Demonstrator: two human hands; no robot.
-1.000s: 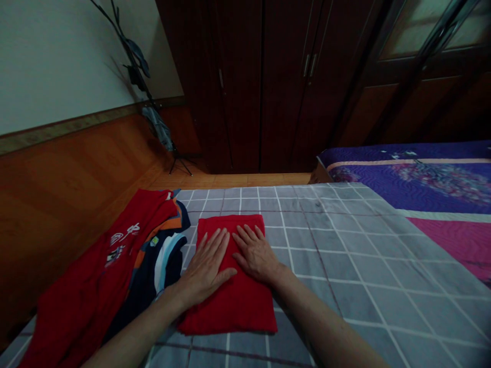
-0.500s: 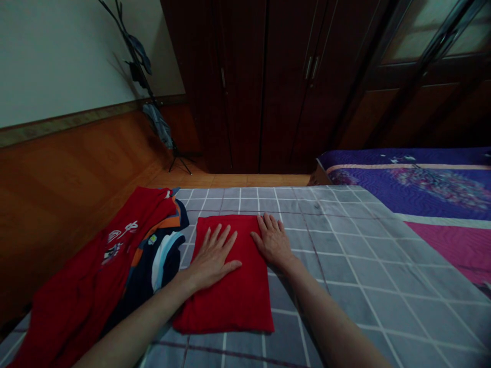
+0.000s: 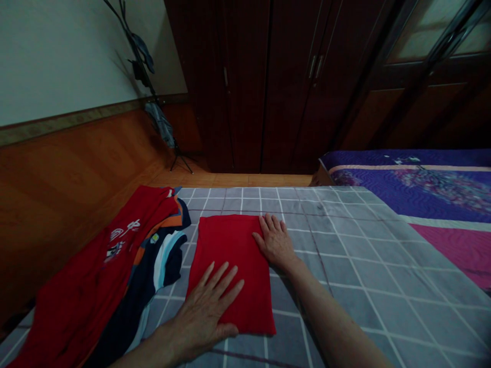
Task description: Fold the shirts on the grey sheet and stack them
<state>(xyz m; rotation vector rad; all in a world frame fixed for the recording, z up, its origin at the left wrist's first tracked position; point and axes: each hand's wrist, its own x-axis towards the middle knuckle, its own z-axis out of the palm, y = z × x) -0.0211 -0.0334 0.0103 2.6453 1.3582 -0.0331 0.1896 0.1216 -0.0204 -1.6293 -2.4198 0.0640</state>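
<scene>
A person's two bare hands rested on a folded red cloth (image 3: pixel 230 260), a flat rectangle lying on a grey blanket with a white check pattern (image 3: pixel 345 291). The left hand (image 3: pixel 203 312) lay flat over the cloth's near left corner, its fingers spread toward the far right. The right hand (image 3: pixel 275 243) lay flat across the cloth's right edge, near the far corner, with its thumb on the red fabric and its fingertips reaching past onto the blanket. Neither hand had hold of anything: both were fully open, palms down, with no pinch or fold of fabric between the fingers. Just left of the cloth lay a red garment with white print (image 3: pixel 88 281), overlapping a navy garment with orange and pale blue stripes (image 3: pixel 164 260). Far to the right was a purple floral quilt (image 3: pixel 414 184) with a pink band. Beyond the blanket stood a dark wooden wardrobe (image 3: pixel 245 87), and at the far left a slim black stand (image 3: pixel 153 102) stood against a wood-panelled wall (image 3: pixel 76 158).
</scene>
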